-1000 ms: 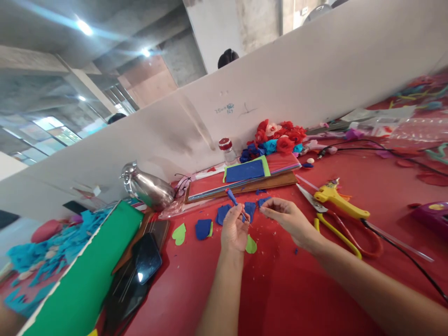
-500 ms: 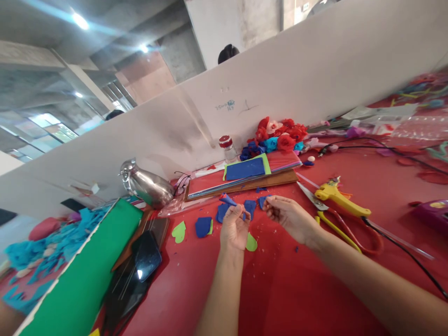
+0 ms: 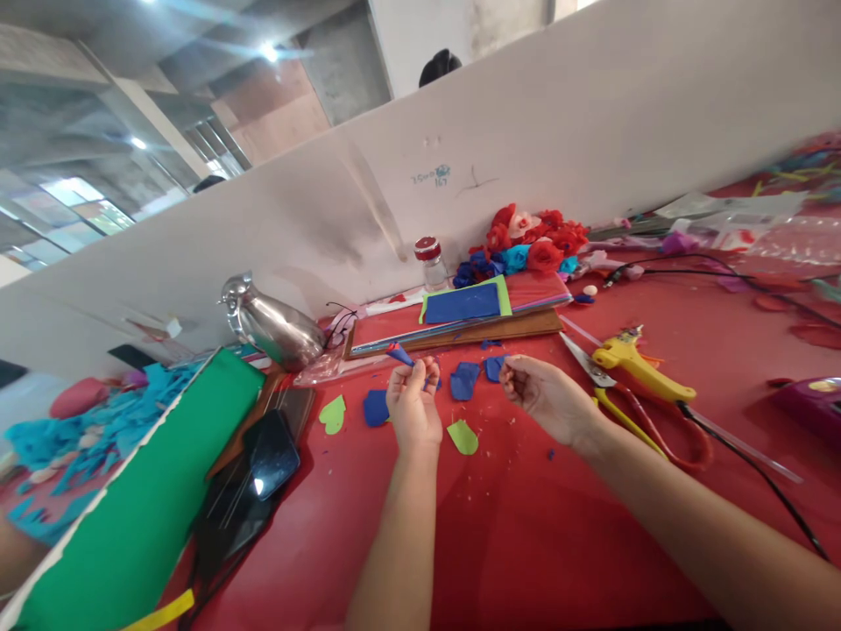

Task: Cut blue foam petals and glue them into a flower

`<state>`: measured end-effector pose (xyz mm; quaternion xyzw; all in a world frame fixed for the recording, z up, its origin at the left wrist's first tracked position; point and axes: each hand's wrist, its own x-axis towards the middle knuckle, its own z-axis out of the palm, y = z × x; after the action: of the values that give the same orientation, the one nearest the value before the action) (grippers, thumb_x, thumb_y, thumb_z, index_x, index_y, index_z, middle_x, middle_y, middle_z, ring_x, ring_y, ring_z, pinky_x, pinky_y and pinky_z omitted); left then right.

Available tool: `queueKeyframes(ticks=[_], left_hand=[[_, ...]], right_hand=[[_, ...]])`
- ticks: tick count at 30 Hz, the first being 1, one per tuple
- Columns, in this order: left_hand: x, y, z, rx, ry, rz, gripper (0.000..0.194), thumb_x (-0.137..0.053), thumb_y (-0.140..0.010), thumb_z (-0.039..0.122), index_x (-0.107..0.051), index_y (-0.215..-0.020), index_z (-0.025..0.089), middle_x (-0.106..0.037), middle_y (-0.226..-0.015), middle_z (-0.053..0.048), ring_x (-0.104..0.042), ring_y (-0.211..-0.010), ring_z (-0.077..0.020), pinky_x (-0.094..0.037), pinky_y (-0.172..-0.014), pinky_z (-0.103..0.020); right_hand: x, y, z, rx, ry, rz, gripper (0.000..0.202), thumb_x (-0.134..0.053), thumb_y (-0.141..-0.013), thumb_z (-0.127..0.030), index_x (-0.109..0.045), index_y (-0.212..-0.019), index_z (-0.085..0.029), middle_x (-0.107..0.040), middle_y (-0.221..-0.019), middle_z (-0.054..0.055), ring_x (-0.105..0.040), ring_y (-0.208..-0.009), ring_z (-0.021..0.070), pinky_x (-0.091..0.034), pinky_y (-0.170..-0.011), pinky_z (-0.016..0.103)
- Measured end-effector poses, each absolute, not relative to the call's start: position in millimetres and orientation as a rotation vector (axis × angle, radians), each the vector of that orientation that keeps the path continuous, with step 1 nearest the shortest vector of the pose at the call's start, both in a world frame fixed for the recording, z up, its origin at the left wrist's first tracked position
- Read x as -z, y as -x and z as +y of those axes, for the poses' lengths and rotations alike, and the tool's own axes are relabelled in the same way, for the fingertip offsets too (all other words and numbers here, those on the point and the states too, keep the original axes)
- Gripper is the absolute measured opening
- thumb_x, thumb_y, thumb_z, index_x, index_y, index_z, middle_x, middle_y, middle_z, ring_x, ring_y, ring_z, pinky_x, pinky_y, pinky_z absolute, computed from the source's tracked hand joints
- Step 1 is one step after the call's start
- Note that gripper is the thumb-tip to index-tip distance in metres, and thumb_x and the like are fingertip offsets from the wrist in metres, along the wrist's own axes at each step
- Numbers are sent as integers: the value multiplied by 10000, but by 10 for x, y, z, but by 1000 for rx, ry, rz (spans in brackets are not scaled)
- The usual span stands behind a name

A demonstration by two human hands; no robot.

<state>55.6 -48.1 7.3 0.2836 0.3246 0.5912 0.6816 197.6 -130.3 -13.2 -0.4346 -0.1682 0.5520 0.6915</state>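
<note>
My left hand [image 3: 415, 405] is closed around a small rolled blue bud [image 3: 399, 354] with a bit of red at its tip. The fingers hide its lower end. My right hand [image 3: 545, 394] pinches the edge of a blue petal [image 3: 493, 369] between thumb and forefinger, low over the red table. Between the hands lie more blue petals [image 3: 464, 382]. A green petal-shaped piece [image 3: 463, 437] lies nearer me. To the left of my left hand are another blue petal [image 3: 376, 408] and a green heart-shaped piece [image 3: 333, 414].
Scissors [image 3: 631, 407] and a yellow glue gun [image 3: 644, 368] with a black cord lie at right. Behind stand a stack of coloured sheets [image 3: 394, 329], a red-lidded jar [image 3: 430, 263] and red and blue flowers [image 3: 542, 245]. A metal jug [image 3: 279, 324], green board [image 3: 151, 482] and phone [image 3: 271, 454] are left.
My left hand has moved left with the rolled bud, away from my right hand. More of the blue and green pieces between the hands now shows. The view has shifted slightly.
</note>
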Motion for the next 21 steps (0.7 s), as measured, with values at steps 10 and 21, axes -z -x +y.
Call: queueKeyframes(ticks=[10,21], left_hand=[[106,-556,-392,-1180,-985,1047,267,-782,-566,214,-522,-583,156,-618,-567,18,-559,-516,-77,-451,-579,-215],[225,-603,-404,-817,-980,1206,288,-776,-588,125,-490,-575,151,-584,-547,2,-613,-527,-116,-507,-591,-251]], right_hand=[[123,-2041,-1284,-1115,1018,-213,138,-673,-614,-266,-558,-562,-210,-560,-555,-1,-456,-474,105,-373,-434,245],[52,-1906,-1332,-1012,1131,-374,172,-703,-565,-325,-610,-571,-181,-582,-543,-31,-445,-505,74,-315,-505,223]])
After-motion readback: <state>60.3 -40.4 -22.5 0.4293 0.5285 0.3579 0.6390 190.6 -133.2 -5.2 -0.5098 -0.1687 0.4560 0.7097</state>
